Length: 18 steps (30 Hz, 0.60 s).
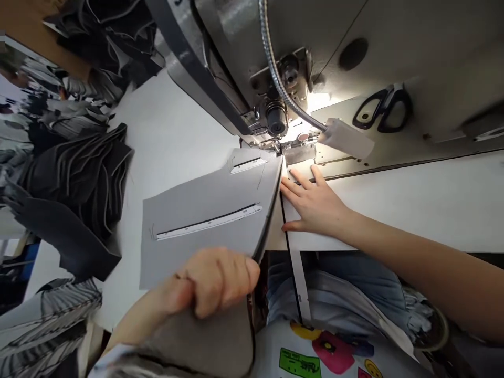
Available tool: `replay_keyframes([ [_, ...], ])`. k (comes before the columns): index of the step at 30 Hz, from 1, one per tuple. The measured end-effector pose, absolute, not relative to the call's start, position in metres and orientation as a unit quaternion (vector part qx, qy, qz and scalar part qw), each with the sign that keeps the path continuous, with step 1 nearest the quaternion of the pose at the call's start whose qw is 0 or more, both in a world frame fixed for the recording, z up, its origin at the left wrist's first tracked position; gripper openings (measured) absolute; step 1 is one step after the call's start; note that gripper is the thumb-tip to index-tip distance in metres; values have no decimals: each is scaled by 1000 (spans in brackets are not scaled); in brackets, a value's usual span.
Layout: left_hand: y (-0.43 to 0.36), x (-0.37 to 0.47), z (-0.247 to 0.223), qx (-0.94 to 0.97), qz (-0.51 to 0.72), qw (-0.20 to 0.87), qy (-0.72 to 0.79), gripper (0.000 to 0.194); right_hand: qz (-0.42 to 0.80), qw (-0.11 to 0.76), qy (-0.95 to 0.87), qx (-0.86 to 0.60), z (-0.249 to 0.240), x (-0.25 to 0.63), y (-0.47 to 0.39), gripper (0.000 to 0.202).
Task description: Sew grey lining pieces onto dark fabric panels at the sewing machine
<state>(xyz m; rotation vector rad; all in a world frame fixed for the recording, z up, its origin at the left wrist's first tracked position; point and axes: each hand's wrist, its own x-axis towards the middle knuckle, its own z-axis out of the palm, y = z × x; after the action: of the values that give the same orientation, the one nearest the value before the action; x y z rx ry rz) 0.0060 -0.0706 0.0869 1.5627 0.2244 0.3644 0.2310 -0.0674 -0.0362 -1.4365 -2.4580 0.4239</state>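
Grey fabric panel (205,197) lies by the front edge of the worktop (413,199), one corner at the presser foot (279,149); the left hand (220,278) grips its side. Best guide it lightly taut (no tugging), the right hand (315,205), fingers spread flat, well clear.

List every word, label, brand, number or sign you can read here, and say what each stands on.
No text can be read with certainty.
Green patch on the shirt: small dark lettering, too blurred to read.
Sewing machine: no readable brand or number.
Gray fabric panel: thin drawn lines, no legible words or numbers.
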Motion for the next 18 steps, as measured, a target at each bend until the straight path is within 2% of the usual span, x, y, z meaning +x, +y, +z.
replay_keyframes([
  [2,-58,27,92,721,112,675,112,45,143,140,-847,-493,-35,232,-68,82],
  [3,-50,38,93,763,69,619,171,36,141,144,-848,-491,-35,233,-68,77],
  [4,-42,49,91,813,10,521,261,28,137,147,-849,-488,-35,234,-68,73],
  [5,-33,60,87,844,-50,408,345,31,133,149,-852,-485,-36,235,-69,69],
  [7,-15,78,73,845,-162,225,457,71,123,151,-855,-482,-38,235,-70,64],
  [8,-7,85,65,834,-209,175,480,88,119,152,-854,-483,-39,235,-70,64],
  [10,6,93,51,816,-269,157,486,99,115,155,-850,-490,-41,234,-71,66],
  [14,14,90,40,799,-307,216,470,94,112,171,-843,-497,-44,230,-73,67],
  [18,11,79,41,810,-325,189,451,100,117,176,-844,-493,-43,230,-72,68],
])
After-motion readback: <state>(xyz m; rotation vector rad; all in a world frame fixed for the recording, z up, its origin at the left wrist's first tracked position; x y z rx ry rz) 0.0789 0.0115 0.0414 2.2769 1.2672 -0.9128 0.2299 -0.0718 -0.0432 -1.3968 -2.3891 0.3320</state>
